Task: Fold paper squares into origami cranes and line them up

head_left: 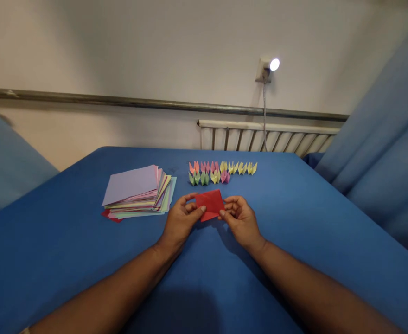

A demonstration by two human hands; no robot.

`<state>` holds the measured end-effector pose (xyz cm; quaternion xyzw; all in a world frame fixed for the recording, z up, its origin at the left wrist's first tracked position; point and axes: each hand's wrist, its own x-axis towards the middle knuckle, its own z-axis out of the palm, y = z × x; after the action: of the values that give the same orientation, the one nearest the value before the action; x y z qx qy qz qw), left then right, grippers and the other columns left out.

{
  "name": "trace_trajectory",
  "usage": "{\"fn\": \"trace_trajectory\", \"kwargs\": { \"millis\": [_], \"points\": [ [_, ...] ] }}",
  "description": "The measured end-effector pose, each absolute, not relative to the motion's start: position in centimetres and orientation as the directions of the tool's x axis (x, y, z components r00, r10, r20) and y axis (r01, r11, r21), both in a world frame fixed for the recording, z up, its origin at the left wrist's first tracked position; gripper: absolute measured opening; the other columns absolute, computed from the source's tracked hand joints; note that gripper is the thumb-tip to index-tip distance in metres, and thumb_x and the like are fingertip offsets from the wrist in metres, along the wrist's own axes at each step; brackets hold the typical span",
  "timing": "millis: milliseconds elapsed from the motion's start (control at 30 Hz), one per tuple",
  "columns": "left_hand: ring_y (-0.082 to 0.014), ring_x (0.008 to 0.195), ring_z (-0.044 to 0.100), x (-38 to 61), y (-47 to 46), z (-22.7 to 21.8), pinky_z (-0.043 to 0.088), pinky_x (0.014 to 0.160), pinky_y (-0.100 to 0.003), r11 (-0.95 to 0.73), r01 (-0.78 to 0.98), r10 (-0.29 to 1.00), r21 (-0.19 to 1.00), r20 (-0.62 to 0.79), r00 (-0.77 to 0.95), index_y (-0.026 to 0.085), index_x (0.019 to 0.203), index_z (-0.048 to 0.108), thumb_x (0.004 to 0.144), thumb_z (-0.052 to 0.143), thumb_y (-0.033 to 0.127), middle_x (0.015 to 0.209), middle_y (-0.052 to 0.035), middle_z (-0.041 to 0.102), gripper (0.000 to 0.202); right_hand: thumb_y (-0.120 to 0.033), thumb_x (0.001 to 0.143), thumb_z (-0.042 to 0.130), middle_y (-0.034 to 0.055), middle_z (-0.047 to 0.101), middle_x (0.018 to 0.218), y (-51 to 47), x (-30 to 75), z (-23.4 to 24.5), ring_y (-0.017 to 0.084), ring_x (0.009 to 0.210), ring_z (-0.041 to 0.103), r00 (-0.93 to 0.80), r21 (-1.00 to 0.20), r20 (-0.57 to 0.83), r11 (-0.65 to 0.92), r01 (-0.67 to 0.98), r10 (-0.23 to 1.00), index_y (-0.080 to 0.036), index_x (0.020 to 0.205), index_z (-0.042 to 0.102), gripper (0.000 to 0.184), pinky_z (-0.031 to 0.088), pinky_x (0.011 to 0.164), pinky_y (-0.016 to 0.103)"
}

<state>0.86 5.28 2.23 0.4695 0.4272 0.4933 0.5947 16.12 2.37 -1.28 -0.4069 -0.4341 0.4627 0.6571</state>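
Between my two hands is a folded piece of red paper (211,200), with crease lines across its face. My left hand (181,217) pinches its left edge, thumb on the near side and fingers behind. At the lower right corner, my right hand (241,221) pinches it between thumb and fingers. The paper is held up just over the blue table, tilted toward me. Beyond it stand two rows of small folded paper cranes (233,168) in pink, yellow, green and purple.
A thick stack of coloured paper sheets (130,185), lavender on top, lies left of my hands on the blue table (287,208). Behind are a radiator (277,134), a wall pipe (155,104) and a lit plug-in lamp (274,64). Blue curtains (385,139) hang at both sides.
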Motion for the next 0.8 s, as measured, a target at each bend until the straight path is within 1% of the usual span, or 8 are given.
{"fn": "trace_trajectory", "kwargs": {
  "millis": [67, 133, 233, 400, 567, 667, 733, 800],
  "points": [
    [-0.0119, 0.066, 0.065, 0.8, 5.5, 2.0, 0.050, 0.066, -0.022, 0.084, -0.190, 0.987, 0.978, -0.056, 0.148, 0.015, 0.095, 0.057, 0.060, 0.079, 0.028, 0.076, 0.0003, 0.070, 0.043, -0.029, 0.071, 0.071, -0.0045, 0.060, 0.074, 2.4, 16.1, -1.2, 0.010, 0.062, 0.062, 0.176, -0.935, 0.169, 0.214, -0.281, 0.970, -0.022, 0.094, 0.053, 0.031, 0.050, 0.065, 0.026],
    [-0.0114, 0.066, 0.065, 0.7, 5.6, 1.8, 0.050, 0.067, -0.022, 0.067, -0.181, 0.989, 0.981, -0.042, 0.138, 0.015, 0.089, 0.058, 0.061, 0.079, 0.027, 0.076, 0.0006, 0.070, 0.037, -0.033, 0.070, 0.073, -0.0030, 0.063, 0.074, 2.3, 16.1, -1.1, 0.011, 0.062, 0.063, 0.135, -0.939, 0.130, 0.165, -0.300, 0.982, -0.021, 0.095, 0.054, 0.034, 0.049, 0.060, 0.025],
    [-0.0123, 0.067, 0.065, 0.7, 5.5, 1.7, 0.050, 0.067, -0.023, 0.025, -0.136, 0.989, 0.990, -0.005, 0.148, 0.016, 0.091, 0.058, 0.061, 0.079, 0.026, 0.076, 0.0006, 0.069, 0.038, -0.038, 0.067, 0.076, 0.0006, 0.068, 0.075, 2.3, 15.9, -1.0, 0.012, 0.059, 0.063, 0.054, -0.954, 0.068, 0.081, -0.289, 0.996, -0.018, 0.093, 0.057, 0.038, 0.046, 0.052, 0.022],
    [-0.0116, 0.064, 0.063, 0.8, 5.0, 2.1, 0.049, 0.064, -0.022, 0.011, -0.067, 0.989, 0.998, -0.001, 0.150, 0.015, 0.093, 0.057, 0.064, 0.076, 0.028, 0.070, 0.0027, 0.067, 0.037, -0.048, 0.067, 0.073, 0.0013, 0.066, 0.060, 2.6, 15.8, -1.4, 0.013, 0.046, 0.060, -0.023, -0.969, -0.007, -0.012, -0.245, 1.000, -0.015, 0.084, 0.062, 0.039, 0.040, 0.041, 0.021],
    [-0.0099, 0.058, 0.059, 0.6, 5.0, 2.4, 0.046, 0.060, -0.021, 0.026, -0.078, 0.992, 0.997, -0.016, 0.122, 0.015, 0.097, 0.057, 0.067, 0.073, 0.031, 0.067, 0.0028, 0.067, 0.038, -0.051, 0.069, 0.070, 0.0036, 0.070, 0.065, 3.0, 16.0, -2.0, 0.015, 0.050, 0.065, -0.073, -0.962, -0.024, -0.043, -0.269, 0.997, -0.015, 0.084, 0.060, 0.040, 0.042, 0.043, 0.022],
    [-0.0122, 0.065, 0.062, 0.8, 5.1, 2.1, 0.047, 0.066, -0.023, 0.032, -0.075, 0.987, 0.997, -0.019, 0.159, 0.015, 0.098, 0.058, 0.066, 0.074, 0.033, 0.075, 0.0003, 0.069, 0.040, -0.050, 0.070, 0.070, 0.0033, 0.070, 0.066, 3.1, 15.9, -2.3, 0.015, 0.050, 0.066, -0.078, -0.960, -0.011, -0.032, -0.280, 0.997, -0.015, 0.087, 0.060, 0.040, 0.044, 0.044, 0.022],
    [-0.0140, 0.070, 0.063, 0.9, 5.0, 1.8, 0.048, 0.070, -0.025, 0.035, -0.042, 0.977, 0.998, -0.025, 0.211, 0.014, 0.091, 0.062, 0.064, 0.075, 0.033, 0.080, -0.0022, 0.070, 0.035, -0.048, 0.072, 0.069, 0.0034, 0.071, 0.067, 3.0, 15.9, -2.4, 0.014, 0.050, 0.065, -0.078, -0.960, 0.004, -0.018, -0.280, 0.997, -0.015, 0.088, 0.060, 0.038, 0.044, 0.044, 0.022],
    [-0.0140, 0.069, 0.061, 0.9, 4.9, 1.5, 0.047, 0.069, -0.025, 0.047, -0.007, 0.970, 0.999, -0.044, 0.238, 0.014, 0.082, 0.064, 0.065, 0.074, 0.033, 0.077, -0.0028, 0.069, 0.028, -0.047, 0.073, 0.069, 0.0041, 0.071, 0.070, 2.9, 15.8, -2.4, 0.014, 0.050, 0.065, -0.083, -0.959, 0.016, -0.009, -0.284, 0.996, -0.015, 0.089, 0.060, 0.037, 0.043, 0.044, 0.021]
  ]
}}
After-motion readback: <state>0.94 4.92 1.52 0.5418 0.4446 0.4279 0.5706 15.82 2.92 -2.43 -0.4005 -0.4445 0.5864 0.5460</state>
